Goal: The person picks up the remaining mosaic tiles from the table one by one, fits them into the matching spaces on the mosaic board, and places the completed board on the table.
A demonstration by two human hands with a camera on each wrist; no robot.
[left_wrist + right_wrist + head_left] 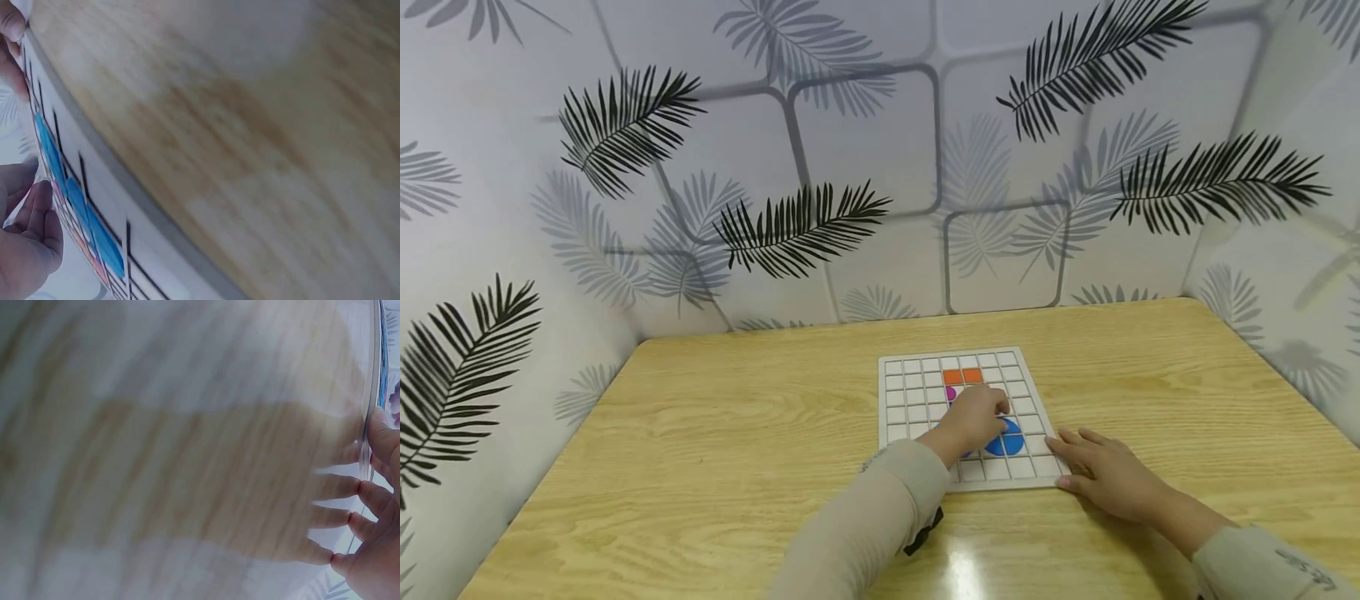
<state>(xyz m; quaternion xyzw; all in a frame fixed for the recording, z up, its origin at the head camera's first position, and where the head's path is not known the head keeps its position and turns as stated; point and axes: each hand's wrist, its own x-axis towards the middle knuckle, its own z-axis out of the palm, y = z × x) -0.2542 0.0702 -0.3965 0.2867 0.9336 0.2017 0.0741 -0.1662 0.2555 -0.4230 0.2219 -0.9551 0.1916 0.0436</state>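
A white board (pixel 896 414) divided into square cells lies on the table. My left hand (pixel 972 417) reaches over its middle with bent fingers, the thumb and fingertips apart. No piece shows between them in the left wrist view. Those fingertips are close by a round blue shape (pixel 1011 445) made of several tiles; another blue shape (pixel 94 231) is partly hidden by my hand and forearm in the head view. Two orange square tiles (pixel 972 375) and a magenta piece (pixel 951 392) lie farther back. My right hand (pixel 1112 475) rests with fingers extended at the board's right edge.
The light wooden table (pixel 715 433) surrounds the board. Behind it rises a pale wall covering (pixel 880 267) with dark leaf patterns, which also runs along both sides. A black strap (pixel 923 533) hangs at the left sleeve.
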